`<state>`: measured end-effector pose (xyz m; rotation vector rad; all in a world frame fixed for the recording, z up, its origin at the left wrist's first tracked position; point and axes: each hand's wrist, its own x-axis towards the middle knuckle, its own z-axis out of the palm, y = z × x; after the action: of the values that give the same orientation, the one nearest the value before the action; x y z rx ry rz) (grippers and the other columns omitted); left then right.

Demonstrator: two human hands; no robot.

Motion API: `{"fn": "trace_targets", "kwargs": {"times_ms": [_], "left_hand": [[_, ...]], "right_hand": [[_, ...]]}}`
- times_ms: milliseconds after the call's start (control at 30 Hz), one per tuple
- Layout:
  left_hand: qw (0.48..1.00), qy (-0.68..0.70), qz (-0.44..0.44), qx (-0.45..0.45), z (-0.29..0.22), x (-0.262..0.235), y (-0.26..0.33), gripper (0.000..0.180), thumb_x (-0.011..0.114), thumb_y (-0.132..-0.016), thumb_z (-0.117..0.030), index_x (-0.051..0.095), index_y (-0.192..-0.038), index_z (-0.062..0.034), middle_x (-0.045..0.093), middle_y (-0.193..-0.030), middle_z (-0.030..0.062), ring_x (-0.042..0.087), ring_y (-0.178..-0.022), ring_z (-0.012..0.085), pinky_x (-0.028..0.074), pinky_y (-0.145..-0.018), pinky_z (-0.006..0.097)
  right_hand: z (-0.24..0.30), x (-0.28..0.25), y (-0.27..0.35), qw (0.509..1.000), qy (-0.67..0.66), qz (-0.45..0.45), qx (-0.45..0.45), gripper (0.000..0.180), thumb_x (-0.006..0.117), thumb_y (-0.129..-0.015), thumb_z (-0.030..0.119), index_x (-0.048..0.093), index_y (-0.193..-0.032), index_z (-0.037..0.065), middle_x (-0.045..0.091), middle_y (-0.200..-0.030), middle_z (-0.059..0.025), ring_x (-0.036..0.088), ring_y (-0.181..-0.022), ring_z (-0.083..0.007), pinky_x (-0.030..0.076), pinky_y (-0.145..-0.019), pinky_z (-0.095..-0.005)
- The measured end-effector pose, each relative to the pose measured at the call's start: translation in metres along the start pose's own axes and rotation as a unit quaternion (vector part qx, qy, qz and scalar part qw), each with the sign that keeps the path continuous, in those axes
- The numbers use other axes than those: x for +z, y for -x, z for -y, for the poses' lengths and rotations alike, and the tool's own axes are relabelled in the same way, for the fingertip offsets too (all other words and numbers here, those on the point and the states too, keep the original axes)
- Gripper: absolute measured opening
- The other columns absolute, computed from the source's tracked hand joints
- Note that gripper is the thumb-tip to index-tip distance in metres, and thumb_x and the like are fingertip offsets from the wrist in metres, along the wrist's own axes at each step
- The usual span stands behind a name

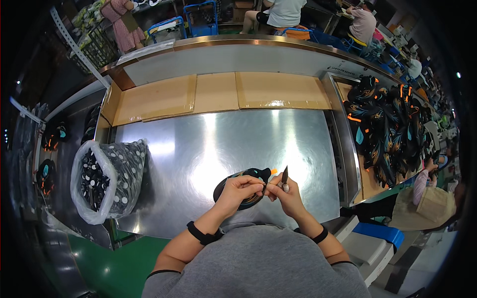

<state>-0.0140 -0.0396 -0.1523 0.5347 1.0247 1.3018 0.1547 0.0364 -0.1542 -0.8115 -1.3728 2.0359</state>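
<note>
Both hands meet above the steel table (223,144), left hand (237,191) pinching a dark shoe upper (244,185), likely light and floppy, best gripped at its edge, right hand (285,197) clamped on a small knife (284,178).

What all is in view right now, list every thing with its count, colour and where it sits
Dark patterned shoe upper with teal and orange accents: one, held over the near table edge.
Small dark-bladed hand tool: one, in the right hand.
Shiny steel worktable: one, silver, centre.
Flat brown cardboard sheets: several, along the table's far edge.
Clear plastic bag of black-and-white pieces: one, left table edge.
Pile of dark patterned uppers: many, bin at right.
Blue crates: two, far background.
Other people: several, seated far and at right.
Left hand: grips the upper.
Right hand: grips the tool.
Black wristbands: two, one per wrist.
</note>
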Motion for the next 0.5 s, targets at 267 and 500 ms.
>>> {"fn": "trace_targets", "kwargs": {"times_ms": [267, 500], "left_hand": [[0.999, 0.004, -0.012, -0.032, -0.005, -0.006, -0.001, 0.007, 0.06, -0.088, -0.007, 0.061, -0.09, 0.0001, 0.058, -0.074, 0.0029, 0.049, -0.061, 0.0053, 0.035, -0.054, 0.018], [0.994, 0.028, 0.056, -0.084, -0.007, -0.009, 0.005, 0.009, 0.059, -0.089, -0.011, 0.058, -0.086, -0.003, 0.052, -0.07, -0.0013, 0.045, -0.062, 0.0042, 0.035, -0.056, 0.017]], "right_hand": [[0.046, 0.004, 0.007, 0.818, 0.552, 0.005, -0.161, 0.015, 0.069, -0.082, 0.018, 0.06, -0.088, 0.008, 0.058, -0.077, -0.0042, 0.056, -0.07, -0.0118, 0.045, -0.06, -0.025], [0.039, -0.007, 0.008, 0.931, 0.348, 0.107, 0.018, 0.033, 0.077, -0.069, 0.025, 0.07, -0.099, 0.013, 0.057, -0.074, -0.0015, 0.051, -0.069, -0.0175, 0.043, -0.061, -0.0318]]}}
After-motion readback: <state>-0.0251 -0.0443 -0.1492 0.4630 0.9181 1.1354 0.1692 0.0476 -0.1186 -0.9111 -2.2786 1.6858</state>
